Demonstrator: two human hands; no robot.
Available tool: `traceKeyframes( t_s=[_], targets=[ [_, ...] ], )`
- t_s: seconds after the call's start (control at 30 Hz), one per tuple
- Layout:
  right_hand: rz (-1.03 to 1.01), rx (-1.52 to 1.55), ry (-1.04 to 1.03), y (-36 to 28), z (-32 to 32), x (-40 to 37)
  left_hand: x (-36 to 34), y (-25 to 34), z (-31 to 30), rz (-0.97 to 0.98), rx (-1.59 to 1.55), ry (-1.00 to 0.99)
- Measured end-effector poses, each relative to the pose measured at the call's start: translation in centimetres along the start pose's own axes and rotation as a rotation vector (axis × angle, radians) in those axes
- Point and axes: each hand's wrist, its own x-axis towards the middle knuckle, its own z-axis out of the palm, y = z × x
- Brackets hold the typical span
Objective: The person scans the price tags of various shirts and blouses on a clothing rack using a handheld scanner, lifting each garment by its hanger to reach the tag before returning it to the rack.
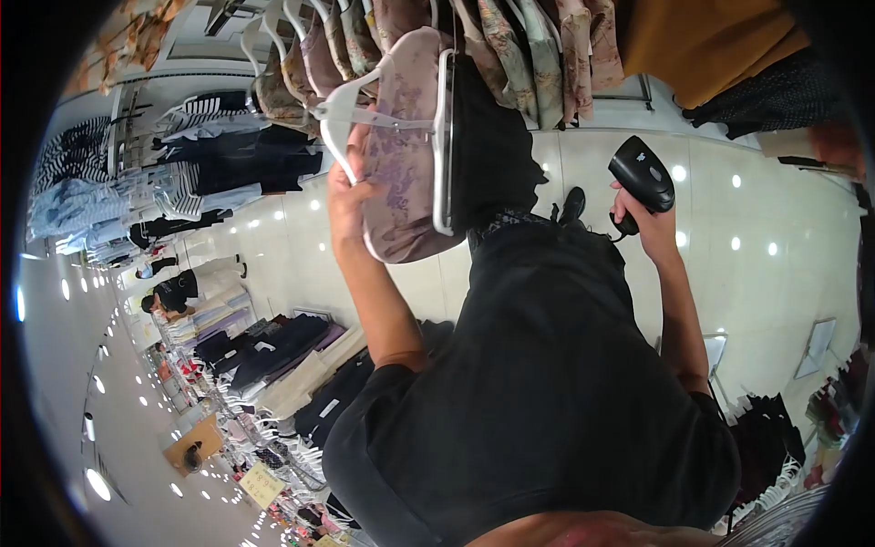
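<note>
My left hand [349,196] is closed on a pale pink garment [401,173] with purple floral print, its fingers at the edge of the white hanger [335,137]. Right beside it, a second white hanger bar [444,164] borders a black garment [488,146]. My right hand [645,219] is wrapped around the handle of a black barcode scanner [643,173], held away from the clothes over the floor. The scanner's trigger side is mostly hidden by my fingers.
Floral garments [519,64] hang on a rack ahead, with a mustard garment [711,46] to the right. Striped and blue clothes [200,164] hang at left. Folded dark clothes [283,351] lie lower left. Another person [178,290] stands farther off on the tiled floor [738,210].
</note>
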Motion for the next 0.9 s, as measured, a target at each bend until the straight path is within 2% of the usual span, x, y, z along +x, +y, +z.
traceKeyframes(
  t_s=[0.2, 0.27, 0.4, 0.5, 0.63, 0.73, 0.77, 0.8, 0.87, 0.9],
  targets=[
    [-0.062, 0.002, 0.02, -0.2, 2.2, -0.5, -2.3, 4.0, -2.4, 0.058, 0.084, 0.012],
    [-0.088, 0.049, 0.049, -0.5, 3.6, -0.6, -2.9, 4.6, -3.7, 0.067, 0.079, -0.083],
    [-0.116, -0.028, 0.036, 0.0, 6.5, -1.6, -4.6, 6.5, -4.8, 0.069, 0.058, -0.104],
    [-0.108, -0.04, 0.045, -0.1, 9.1, -2.8, -6.0, 7.3, -4.3, 0.111, -0.48, -0.053],
    [-0.151, -0.078, 0.042, -0.5, 12.7, -4.3, -7.1, 8.5, -6.3, 0.202, -0.726, -0.122],
    [-0.188, -0.082, 0.07, -0.5, 14.6, -5.5, -7.5, 9.4, -7.6, 0.315, -0.678, -0.151],
    [-0.202, -0.07, 0.092, -0.3, 15.2, -6.0, -8.0, 9.6, -7.1, 0.347, -0.722, -0.058],
    [-0.203, -0.076, 0.089, -0.2, 15.8, -6.4, -8.4, 10.0, -7.3, 0.351, -0.727, -0.055],
    [-0.223, -0.104, 0.105, -0.1, 16.9, -6.8, -9.4, 10.4, -8.0, 0.345, -0.545, 0.041],
    [-0.23, -0.118, 0.117, -0.1, 17.2, -6.8, -8.8, 10.1, -8.2, 0.403, -0.504, -0.042]
  ],
)
